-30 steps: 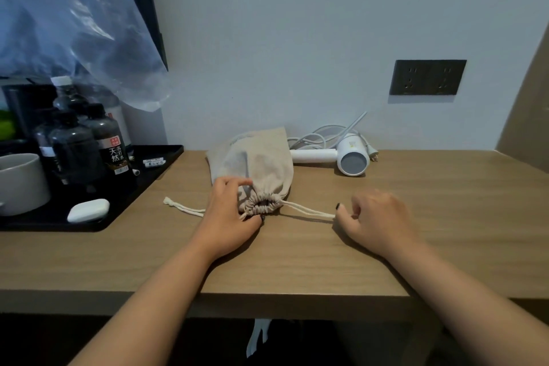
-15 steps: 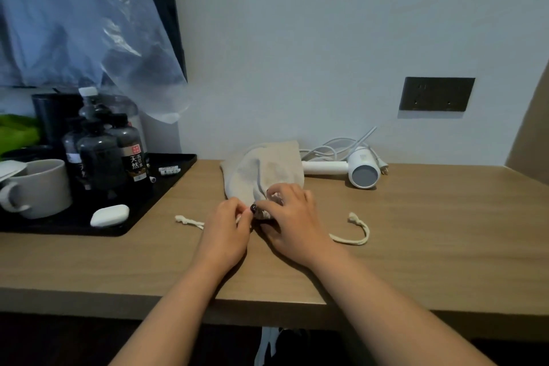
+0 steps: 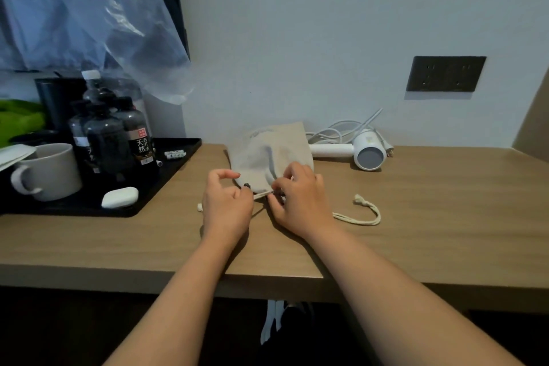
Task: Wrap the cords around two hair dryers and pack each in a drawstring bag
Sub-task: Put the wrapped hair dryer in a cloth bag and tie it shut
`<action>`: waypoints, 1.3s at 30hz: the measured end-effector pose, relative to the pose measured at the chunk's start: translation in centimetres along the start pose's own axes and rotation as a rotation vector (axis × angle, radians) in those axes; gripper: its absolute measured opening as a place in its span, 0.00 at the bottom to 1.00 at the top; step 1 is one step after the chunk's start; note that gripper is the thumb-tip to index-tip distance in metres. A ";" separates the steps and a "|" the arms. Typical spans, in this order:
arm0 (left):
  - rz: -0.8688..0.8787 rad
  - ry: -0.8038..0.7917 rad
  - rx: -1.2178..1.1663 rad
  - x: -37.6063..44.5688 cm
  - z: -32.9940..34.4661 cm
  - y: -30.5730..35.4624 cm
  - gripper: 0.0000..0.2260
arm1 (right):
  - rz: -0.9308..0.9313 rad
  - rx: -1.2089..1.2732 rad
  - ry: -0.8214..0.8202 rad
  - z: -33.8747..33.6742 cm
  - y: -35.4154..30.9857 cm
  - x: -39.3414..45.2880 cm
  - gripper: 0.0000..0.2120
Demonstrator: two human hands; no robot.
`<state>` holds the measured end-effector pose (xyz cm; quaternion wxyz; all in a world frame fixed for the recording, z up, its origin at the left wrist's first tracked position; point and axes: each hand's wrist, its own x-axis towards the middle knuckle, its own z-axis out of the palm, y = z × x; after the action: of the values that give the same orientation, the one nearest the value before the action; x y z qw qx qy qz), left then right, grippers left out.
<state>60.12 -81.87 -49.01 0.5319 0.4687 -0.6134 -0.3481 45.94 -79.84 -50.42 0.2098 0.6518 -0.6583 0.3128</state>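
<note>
a pale wall with a dark socket plate (image 3: 446,73) backs a wooden surface (image 3: 430,217), where a person's two bare forearms reach in from six o'clock. at the centre lies a beige drawstring bag (image 3: 269,154), its body stretching toward twelve o'clock and its gathered mouth facing the person. the left hand (image 3: 227,205) pinches a short stretch of the cream drawstring (image 3: 361,215) between thumb and forefinger just at the bag's mouth, fingers curled; a knotted cord end pokes out at nine o'clock of that hand. the right hand (image 3: 300,197) sits on the bag's mouth with fingers curled round the gathered cloth, touching the left hand's fingertips across the cord. the other end of the drawstring loops loose on the wood at three o'clock of the right hand, ending in a knot. a white hair dryer (image 3: 361,153) lies on its side at two o'clock of the bag, against the wall, its white cord (image 3: 338,131) piled unwrapped behind it. at nine o'clock a black tray (image 3: 175,163) carries dark bottles (image 3: 118,140), a grey mug (image 3: 49,171) and a small white case (image 3: 120,197). clear plastic sheeting (image 3: 98,18) hangs at eleven o'clock.
</note>
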 end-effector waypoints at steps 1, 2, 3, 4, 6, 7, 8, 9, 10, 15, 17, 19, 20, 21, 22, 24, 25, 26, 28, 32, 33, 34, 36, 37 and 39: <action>-0.010 0.003 -0.008 -0.1 -0.1 0.1 0.12 | 0.046 0.003 -0.028 -0.3 0.0 0.0 0.11; -0.028 0.012 -0.019 -0.1 -0.1 0.1 0.13 | 0.097 0.010 -0.063 -0.6 0.0 0.1 0.12; -0.052 0.022 -0.028 -0.2 -0.2 0.1 0.12 | 0.139 0.025 -0.096 -0.9 0.0 0.1 0.13; -0.068 0.030 -0.037 -0.3 -0.3 0.2 0.12 | 0.171 0.067 -0.128 -1.1 0.0 0.0 0.13; -0.074 0.026 -0.059 -0.5 -0.7 0.4 0.11 | 0.210 0.221 -0.157 -1.4 0.1 -0.3 0.13; -0.082 0.014 -0.073 -0.7 -0.8 0.5 0.11 | 0.222 0.283 -0.162 -1.7 0.2 -0.5 0.15; -0.106 0.004 -0.098 -0.8 -1.1 0.6 0.12 | 0.240 0.319 -0.167 -2.0 0.4 -0.8 0.19; -0.150 -0.007 -0.137 -0.9 -1.3 0.7 0.12 | 0.279 0.329 -0.182 -2.3 0.9 -1.0 0.25; -0.208 -0.021 -0.194 -0.9 -1.6 0.6 0.13 | 0.331 0.325 -0.207 -2.8 1.3 -1.3 0.29; -0.319 -0.128 -0.394 -3.3 -3.1 0.9 0.13 | 0.434 0.208 -0.359 -4.8 3.1 -3.0 0.10; -0.292 -0.117 -0.400 -5.4 -3.3 1.5 0.12 | 0.450 0.248 -0.336 -5.6 3.0 -3.7 0.09; -0.314 -0.014 -0.473 -7.2 -3.3 1.9 0.12 | 0.475 0.312 -0.303 -6.7 2.7 -4.7 0.09; -0.352 0.045 -0.545 -8.0 -3.2 2.0 0.12 | 0.494 0.365 -0.274 -7.4 2.5 -5.3 0.10; -0.397 0.090 -0.627 -8.7 -3.2 2.0 0.12 | 0.518 0.421 -0.239 -8.1 2.3 -5.8 0.10; -0.442 0.115 -0.704 -9.5 -3.2 2.0 0.11 | 0.541 0.473 -0.211 -8.9 2.2 -6.4 0.10; -0.517 0.111 -0.804 -11.2 -3.2 1.9 0.10 | 0.574 0.536 -0.193 -10.3 1.9 -7.7 0.10; -0.548 0.090 -0.829 -12.2 -3.2 2.0 0.09 | 0.587 0.558 -0.191 -11.0 1.7 -8.3 0.10; -0.573 0.065 -0.847 -13.1 -3.2 2.1 0.09 | 0.599 0.586 -0.182 -11.6 1.5 -8.9 0.10; -0.609 0.022 -0.880 -14.8 -3.1 2.4 0.09 | 0.609 0.642 -0.159 -12.8 0.7 -10.0 0.10; -0.649 -0.025 -0.932 -17.6 -3.4 2.8 0.14 | 0.662 0.837 -0.153 -15.0 -1.3 -12.2 0.11; -0.655 -0.061 -0.924 -18.3 -3.5 2.8 0.13 | 0.695 0.894 -0.159 -15.5 -1.8 -12.9 0.11; -0.655 -0.108 -0.908 -19.0 -3.7 2.9 0.12 | 0.731 0.950 -0.165 -15.9 -2.3 -13.6 0.11; -0.630 -0.199 -0.863 -20.1 -4.1 3.0 0.10 | 0.786 1.045 -0.164 -16.4 -3.1 -15.1 0.12; -0.609 -0.234 -0.834 -20.6 -4.3 3.0 0.10 | 0.799 1.067 -0.163 -16.4 -3.5 -15.8 0.13; -0.565 -0.283 -0.791 -21.1 -4.5 2.9 0.10 | 0.823 1.068 -0.166 -16.4 -4.1 -17.4 0.14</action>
<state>63.83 -60.70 -52.32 0.4656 0.3273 -0.3500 -0.7441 48.92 -55.77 -50.02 -0.3279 0.3843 -0.6219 0.5983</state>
